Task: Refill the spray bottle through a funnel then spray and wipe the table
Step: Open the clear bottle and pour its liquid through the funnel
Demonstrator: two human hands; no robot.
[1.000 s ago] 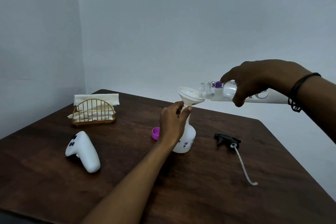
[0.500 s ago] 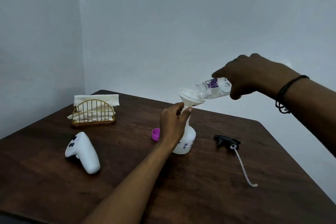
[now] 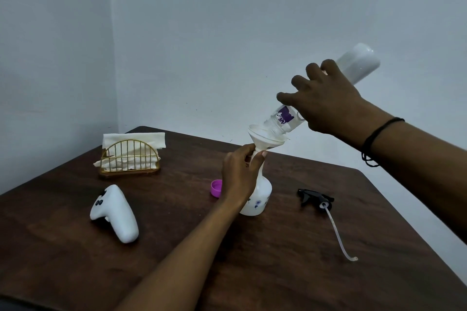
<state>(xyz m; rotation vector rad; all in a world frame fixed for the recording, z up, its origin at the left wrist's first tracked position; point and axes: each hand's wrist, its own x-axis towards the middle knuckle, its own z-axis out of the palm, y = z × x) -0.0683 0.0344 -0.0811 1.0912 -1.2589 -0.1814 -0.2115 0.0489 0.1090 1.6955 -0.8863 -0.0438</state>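
You have tipped the refill bottle much steeper, mouth now down in the funnel. Your right hand grips it; your left hand pinches the funnel neck atop the spray bottle standing mid-table.

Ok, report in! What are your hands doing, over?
Left hand grips funnel stem on spray bottle. Right hand holds refill bottle tipped steeply, mouth in funnel. Trigger head off, lying clear.
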